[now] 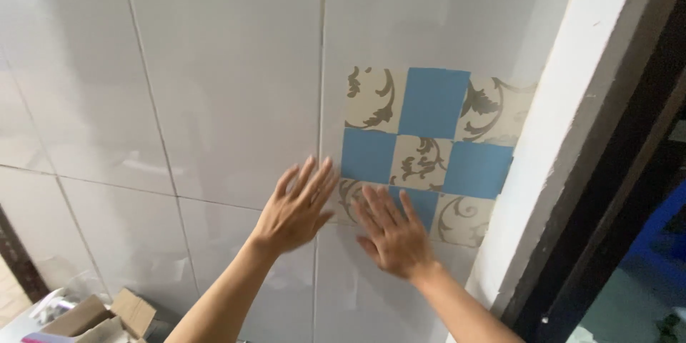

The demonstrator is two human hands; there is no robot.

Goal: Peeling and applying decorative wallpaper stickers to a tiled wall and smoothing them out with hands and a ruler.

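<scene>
Wall (214, 64): large glossy pale grey tiles, thin grout lines, one vertical joint running down the middle, one horizontal joint low on the left. Soft reflections on the glaze.

Right side: white plastered corner (572, 136), slanted in view, a few small chips in the paint. Beside it a dark door frame (629, 171), near black. Past the frame, blurred blue shape (661, 236) and greenish floor (607, 307); can't tell what the blue thing is.

Bottom left: open cardboard box (107, 313), brown flaps up, next to clear crumpled plastic (53, 304). Dark vertical strip (14, 257) at the far left edge, low down.
</scene>
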